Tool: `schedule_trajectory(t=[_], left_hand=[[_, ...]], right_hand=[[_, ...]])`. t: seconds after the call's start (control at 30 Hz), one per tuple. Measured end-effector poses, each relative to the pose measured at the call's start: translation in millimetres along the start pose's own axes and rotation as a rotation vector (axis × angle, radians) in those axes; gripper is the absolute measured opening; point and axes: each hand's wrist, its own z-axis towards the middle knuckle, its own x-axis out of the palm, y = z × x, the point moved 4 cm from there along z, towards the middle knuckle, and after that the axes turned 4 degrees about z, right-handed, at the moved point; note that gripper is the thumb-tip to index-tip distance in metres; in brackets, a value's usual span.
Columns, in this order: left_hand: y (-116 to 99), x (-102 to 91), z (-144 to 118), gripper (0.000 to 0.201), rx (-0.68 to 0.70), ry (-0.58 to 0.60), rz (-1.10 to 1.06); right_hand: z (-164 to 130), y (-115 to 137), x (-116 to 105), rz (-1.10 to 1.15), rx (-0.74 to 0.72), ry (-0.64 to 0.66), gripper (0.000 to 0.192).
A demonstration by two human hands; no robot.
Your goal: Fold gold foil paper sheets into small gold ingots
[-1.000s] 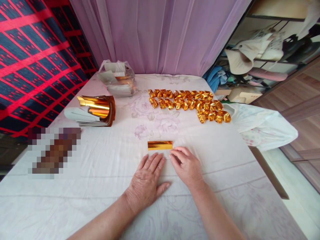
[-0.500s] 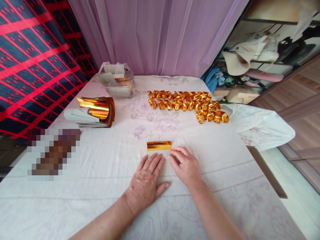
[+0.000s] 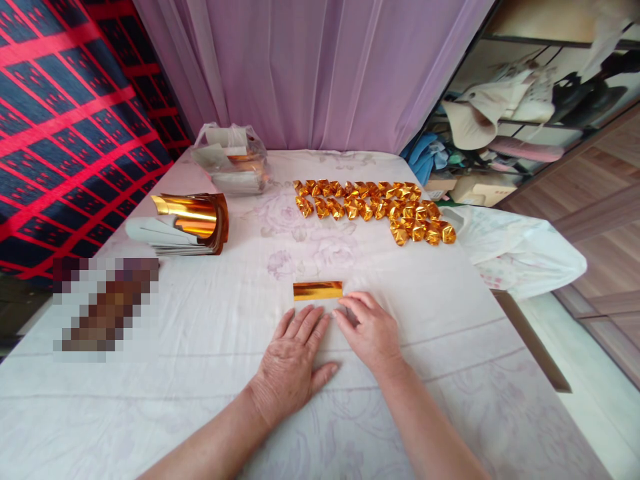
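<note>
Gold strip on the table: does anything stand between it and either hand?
Nothing visible does. The left hand lies just on the near side of the gold strip, the right hand at its near right corner.

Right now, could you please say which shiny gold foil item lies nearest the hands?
The flat rectangular gold foil strip, just beyond the left hand; the curved gold-and-white sheet stack and faceted gold foil pieces lie farther off.

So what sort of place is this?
It looks like a room in somebody's home, though I can't tell which room. There's a long purple curtain, a flowered tablecloth, and shelves on the right holding a pale cap.
</note>
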Motion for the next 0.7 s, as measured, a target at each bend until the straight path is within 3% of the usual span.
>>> schedule_trajectory(t=[0.7], left_hand=[[-0.3,-1.4,0.9,0.071,0.008,0.018,0.018]], right_hand=[[1.5,2.2,-0.9,-0.009,0.005,-0.011,0.016]])
